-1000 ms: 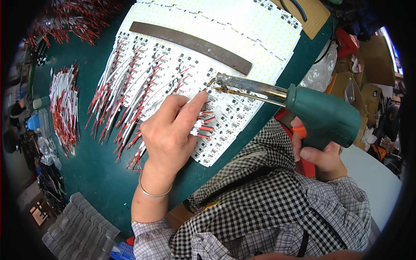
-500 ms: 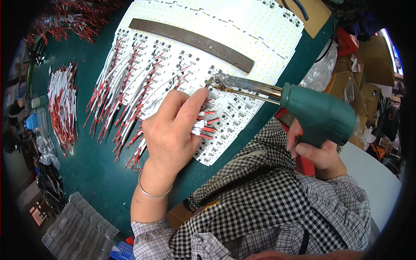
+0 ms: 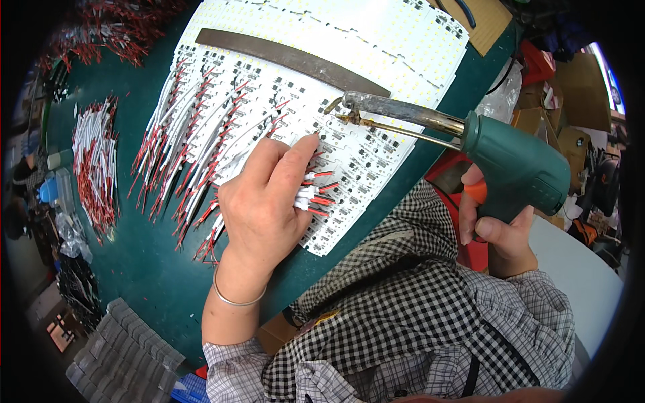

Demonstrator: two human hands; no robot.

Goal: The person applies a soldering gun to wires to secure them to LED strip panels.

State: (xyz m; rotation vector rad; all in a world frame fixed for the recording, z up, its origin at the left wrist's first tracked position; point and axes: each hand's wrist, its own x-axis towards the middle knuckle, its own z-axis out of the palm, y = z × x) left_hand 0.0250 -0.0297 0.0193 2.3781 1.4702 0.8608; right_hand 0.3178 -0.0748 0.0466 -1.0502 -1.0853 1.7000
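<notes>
My right hand (image 3: 500, 232) grips a green soldering gun (image 3: 514, 161) with an orange trigger. Its tip hovers over a white LED circuit board sheet (image 3: 363, 158), just beyond my left fingertips. Closed around a small bunch of white-sleeved wires (image 3: 314, 195), my left hand (image 3: 269, 188) rests on the sheet, red and black ends poking out below its fingers. The index fingertip presses on the board near a solder spot. Rows of red and white wires (image 3: 195, 127) stand attached to the sheet on the left. A dark metal bar (image 3: 292, 59) lies across it.
A pile of loose red and white wires (image 3: 95, 168) lies on the green table (image 3: 154, 269) at the left, with another heap (image 3: 114, 30) at the far left. Grey stacked parts (image 3: 127, 352) sit lower left. Cardboard boxes (image 3: 584, 94) crowd the right side.
The soldering gun has moved right and up, its tip lifting away from my left fingertips. An orange trigger has come into view. My left hand has barely shifted.
</notes>
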